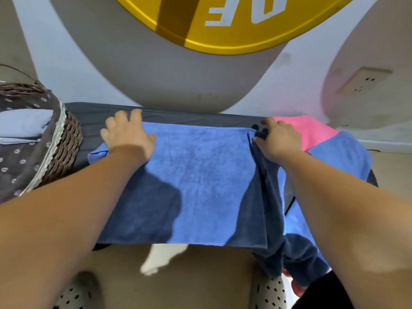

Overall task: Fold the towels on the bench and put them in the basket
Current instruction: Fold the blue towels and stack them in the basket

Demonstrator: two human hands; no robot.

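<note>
Right now blue towel lies spread across tabletop, basket at left. L hand flat, pressing far-left corner; R hand pinching bunched far-right edge. Best pull taut w/ R, smooth creases, then fold w/ edges aligned.

A round yellow sign with white letters sits high on the white wall, set on a broad grey curved shape, with a beige wall socket further right. On the brown floor lie a blurred white object and two pale, black-dotted slippers, well apart.
</note>
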